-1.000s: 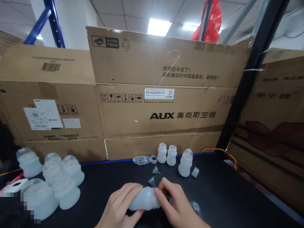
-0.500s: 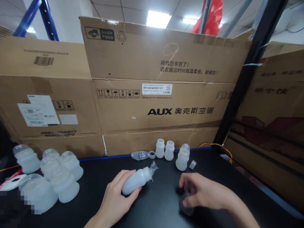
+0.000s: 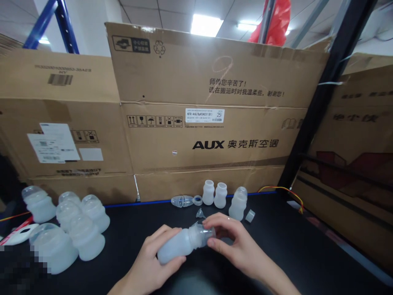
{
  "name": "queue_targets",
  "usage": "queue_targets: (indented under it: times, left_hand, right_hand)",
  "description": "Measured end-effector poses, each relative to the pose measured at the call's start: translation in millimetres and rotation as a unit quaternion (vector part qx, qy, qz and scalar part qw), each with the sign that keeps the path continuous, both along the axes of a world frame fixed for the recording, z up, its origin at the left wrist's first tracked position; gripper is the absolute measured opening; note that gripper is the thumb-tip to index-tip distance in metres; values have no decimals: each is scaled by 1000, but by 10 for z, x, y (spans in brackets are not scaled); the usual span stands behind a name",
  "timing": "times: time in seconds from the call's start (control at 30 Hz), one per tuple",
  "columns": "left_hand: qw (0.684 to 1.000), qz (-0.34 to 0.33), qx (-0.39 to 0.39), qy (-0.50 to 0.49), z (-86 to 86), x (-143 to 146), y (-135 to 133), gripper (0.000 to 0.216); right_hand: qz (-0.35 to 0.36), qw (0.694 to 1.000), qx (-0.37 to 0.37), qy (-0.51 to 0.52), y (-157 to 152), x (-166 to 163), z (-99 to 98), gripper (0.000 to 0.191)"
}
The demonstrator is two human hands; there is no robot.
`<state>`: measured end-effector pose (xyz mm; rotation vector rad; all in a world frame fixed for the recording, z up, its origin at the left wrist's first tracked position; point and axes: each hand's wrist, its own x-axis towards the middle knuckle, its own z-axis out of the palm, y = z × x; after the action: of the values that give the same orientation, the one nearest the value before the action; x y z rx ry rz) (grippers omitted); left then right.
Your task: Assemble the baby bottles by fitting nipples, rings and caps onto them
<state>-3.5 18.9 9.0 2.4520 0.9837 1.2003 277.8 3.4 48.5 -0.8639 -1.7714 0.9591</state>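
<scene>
My left hand (image 3: 153, 260) is wrapped round the body of a translucent white silicone bottle (image 3: 178, 246) that lies tilted just above the black table (image 3: 294, 241). My right hand (image 3: 235, 241) pinches a clear cap (image 3: 205, 233) sitting on the bottle's neck. A small clear funnel-shaped piece (image 3: 201, 213) lies on the table just behind my hands.
Two open bottles (image 3: 214, 193), a capped bottle (image 3: 238, 203), a clear ring (image 3: 250, 215) and a spoon-tip piece (image 3: 184, 200) stand at the back. Several capped bottles (image 3: 76, 229) cluster at the left. Cardboard boxes (image 3: 202, 110) wall the back; a black post (image 3: 319, 98) rises at the right.
One second ago both hands were at the bottle's neck. Half a second ago my right hand was on a clear cap on the table. Now it holds the cap on the neck.
</scene>
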Motion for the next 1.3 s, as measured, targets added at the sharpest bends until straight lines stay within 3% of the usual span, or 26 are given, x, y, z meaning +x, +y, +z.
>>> queue_targets:
  times: [0.1,0.17,0.27,0.33,0.37,0.4,0.47,0.53,0.6,0.73,0.8,0.87,0.93,1.0,1.07,1.13,1.2,1.3]
  left_hand:
    - [996,-25,-75,-42,64,-11,-26,31]
    - [975,-48,-191,-99,97,-6,-30,30]
    - [879,-112,-425,-183,103,17,-4,49]
    - [823,-135,-510,-212,59,32,7,58]
    - [811,-137,-525,-218,24,35,1,60]
    - [812,-129,-524,-224,-19,36,-13,61]
    - [841,-87,-480,-233,-110,33,-56,55]
    - [901,-34,-375,-215,-181,36,-93,51]
    - [957,-22,-249,-144,-210,56,-104,46]
    - [998,-39,-53,-21,-186,142,-92,46]
    - [1000,-4,12,-20,-182,187,-110,60]
    - [998,45,16,-32,-187,211,-129,66]
    - [994,86,-44,-44,-185,198,-111,60]
    - [985,110,-118,-63,-163,133,-28,48]
    - [972,147,-166,-77,-125,16,115,40]
    - [954,230,-180,-61,-85,-136,280,40]
    - [930,323,-169,-50,-56,-296,429,40]
    - [907,392,-130,-83,-50,-489,586,47]
  right_hand:
    - [10,999,40,7,-24,-42,-31,20]
    - [8,998,55,-14,-56,-66,-68,20]
    - [11,997,71,-12,-102,-107,-133,27]
    - [7,996,88,1,-120,-139,-162,31]
    - [-5,996,94,-3,-125,-156,-171,31]
    - [-22,995,95,-17,-126,-173,-178,31]
    - [-63,993,77,-63,-115,-206,-197,27]
    - [-96,989,46,-98,-91,-237,-231,26]
    - [-109,988,14,-110,-63,-266,-277,37]
    - [-120,990,-5,-73,-46,-318,-348,40]
    - [-123,991,29,-38,-66,-344,-362,33]
    - [-95,992,86,-3,-98,-372,-369,36]
    - [-61,989,131,8,-125,-392,-370,46]
    - [-74,985,154,-17,-123,-383,-360,44]
    - [-142,972,181,-56,-76,-325,-333,39]
    - [-234,941,229,-81,14,-209,-284,35]
    - [-337,894,281,-93,128,-47,-218,30]
    - [-476,815,313,-103,287,225,-131,33]
